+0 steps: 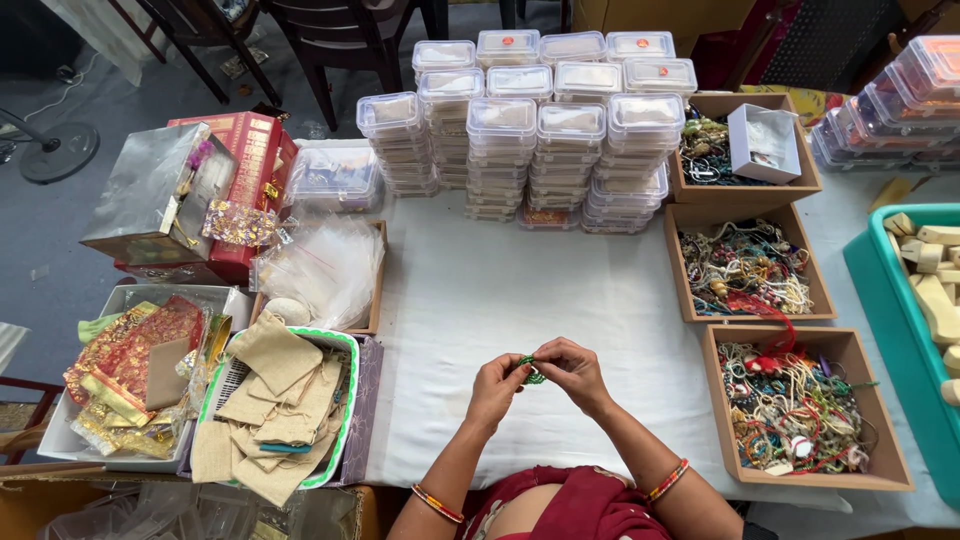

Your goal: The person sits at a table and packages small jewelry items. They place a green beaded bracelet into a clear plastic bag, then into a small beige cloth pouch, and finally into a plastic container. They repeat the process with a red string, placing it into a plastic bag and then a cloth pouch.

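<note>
At the far left of the frame a white tray (225,297) holds red and gold foil pouches (130,350); above it a silver box (145,190) leans on a red box (262,150). Just right of the tray, a green-rimmed basket (345,345) is heaped with beige cloth pouches (275,400), and above that lies a loose pile of clear plastic bags (325,265).

Low in the centre, over the white-covered desk (480,290), the left hand (497,388) and right hand (570,370) meet, fingertips drawn together and pinching a small green beaded thread (529,368) between them. The thread is tiny; it seems bunched into a short loop running roughly left to right between the two hands, but which way its ends point cannot be made out. It is held just above the cloth, with nothing between the hands and the bare desk around them.

In the upper centre stand stacks of clear lidded containers (540,150), well apart from the hands. At the right, three brown cardboard boxes sit in a column: the top box (700,190) holds a small white carton (765,140), the middle box (680,280) and the bottom box (720,400) hold tangled coloured threads and beads. The bottom box is nearest the right hand. At the right edge, a teal bin (880,300) holds pale wooden blocks (930,290).
</note>
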